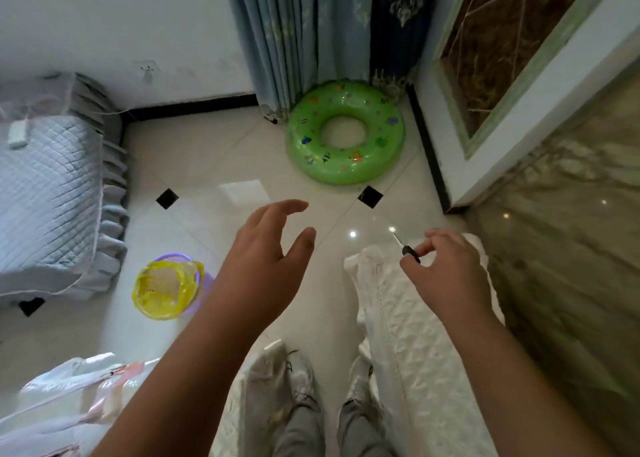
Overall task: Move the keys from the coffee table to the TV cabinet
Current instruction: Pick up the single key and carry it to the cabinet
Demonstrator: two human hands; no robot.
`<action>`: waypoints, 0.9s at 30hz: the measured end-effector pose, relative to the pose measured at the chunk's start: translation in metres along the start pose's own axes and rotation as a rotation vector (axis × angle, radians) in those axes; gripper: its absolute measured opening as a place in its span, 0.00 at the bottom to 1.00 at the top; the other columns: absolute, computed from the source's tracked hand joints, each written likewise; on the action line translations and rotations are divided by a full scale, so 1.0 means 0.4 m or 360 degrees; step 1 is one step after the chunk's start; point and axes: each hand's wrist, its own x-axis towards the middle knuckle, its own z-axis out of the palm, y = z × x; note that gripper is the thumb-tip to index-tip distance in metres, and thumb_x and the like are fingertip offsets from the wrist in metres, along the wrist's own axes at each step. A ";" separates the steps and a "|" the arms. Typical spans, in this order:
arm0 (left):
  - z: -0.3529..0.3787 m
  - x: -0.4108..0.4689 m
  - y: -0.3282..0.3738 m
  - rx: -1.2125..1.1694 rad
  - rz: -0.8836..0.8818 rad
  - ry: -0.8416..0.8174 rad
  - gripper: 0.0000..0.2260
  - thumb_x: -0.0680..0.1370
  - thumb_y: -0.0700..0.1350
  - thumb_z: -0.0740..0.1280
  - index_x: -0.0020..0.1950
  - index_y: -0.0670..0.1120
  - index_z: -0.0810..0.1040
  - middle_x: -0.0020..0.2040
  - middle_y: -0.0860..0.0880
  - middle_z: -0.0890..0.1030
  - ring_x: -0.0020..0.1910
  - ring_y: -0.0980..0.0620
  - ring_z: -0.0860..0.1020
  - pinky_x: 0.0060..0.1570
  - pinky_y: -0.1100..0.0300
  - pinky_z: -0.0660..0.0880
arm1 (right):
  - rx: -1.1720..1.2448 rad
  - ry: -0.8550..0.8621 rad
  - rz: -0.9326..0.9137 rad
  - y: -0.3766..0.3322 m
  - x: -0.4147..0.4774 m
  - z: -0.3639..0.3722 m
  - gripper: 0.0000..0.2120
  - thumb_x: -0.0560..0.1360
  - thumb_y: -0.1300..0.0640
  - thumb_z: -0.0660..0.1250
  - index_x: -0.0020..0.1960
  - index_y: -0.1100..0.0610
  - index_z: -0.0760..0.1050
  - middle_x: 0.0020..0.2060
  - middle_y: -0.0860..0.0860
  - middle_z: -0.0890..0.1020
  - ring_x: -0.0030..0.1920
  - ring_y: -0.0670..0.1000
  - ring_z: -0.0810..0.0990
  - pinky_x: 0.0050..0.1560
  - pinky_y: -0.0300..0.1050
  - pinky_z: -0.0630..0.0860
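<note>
Here the right hand (446, 276) pinches a key (405, 245) by its dark head between thumb and fingertips, blade pointing far and left, above a white cloth-covered surface (415, 352) on the right. The left hand (266, 266) hovers open and empty over the tiled floor (207, 166), fingers spread. A green swim ring (346, 133) lies far by the curtain (311, 41); a yellow-lined bin (166, 290) stands near left.
</note>
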 end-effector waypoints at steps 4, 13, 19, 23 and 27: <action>0.092 0.089 -0.008 0.0063 0.0041 -0.0085 0.17 0.77 0.58 0.62 0.67 0.63 0.71 0.61 0.62 0.70 0.49 0.71 0.70 0.54 0.60 0.67 | -0.0031 0.0007 0.0287 0.145 0.059 0.084 0.08 0.70 0.47 0.72 0.41 0.49 0.75 0.54 0.47 0.80 0.54 0.52 0.77 0.43 0.46 0.67; 0.354 0.200 -0.056 0.0151 0.0018 -0.0311 0.20 0.75 0.60 0.60 0.66 0.61 0.72 0.62 0.59 0.72 0.46 0.70 0.72 0.46 0.63 0.65 | -0.0169 -0.0112 0.0854 0.443 0.114 0.291 0.09 0.72 0.45 0.71 0.37 0.46 0.74 0.48 0.49 0.80 0.49 0.55 0.77 0.43 0.49 0.73; 0.518 0.243 -0.038 0.0202 0.0088 -0.0428 0.19 0.76 0.59 0.61 0.66 0.60 0.72 0.58 0.62 0.69 0.44 0.64 0.74 0.41 0.74 0.62 | -0.0267 -0.0174 0.1150 0.580 0.117 0.393 0.15 0.75 0.42 0.67 0.52 0.53 0.82 0.53 0.54 0.80 0.53 0.59 0.77 0.47 0.53 0.73; 0.620 0.253 -0.038 0.0244 0.0113 -0.0542 0.16 0.78 0.58 0.62 0.66 0.62 0.71 0.58 0.64 0.68 0.51 0.55 0.76 0.45 0.72 0.62 | -0.0250 -0.0082 0.1150 0.645 0.106 0.419 0.10 0.73 0.44 0.69 0.48 0.49 0.83 0.50 0.53 0.80 0.50 0.58 0.78 0.40 0.49 0.69; 0.723 0.262 -0.043 0.0305 0.0154 -0.0682 0.17 0.78 0.59 0.62 0.67 0.62 0.69 0.60 0.63 0.68 0.49 0.57 0.77 0.45 0.68 0.65 | -0.0242 -0.0023 0.1133 0.694 0.100 0.438 0.07 0.71 0.46 0.71 0.44 0.49 0.80 0.48 0.52 0.79 0.50 0.58 0.76 0.39 0.48 0.67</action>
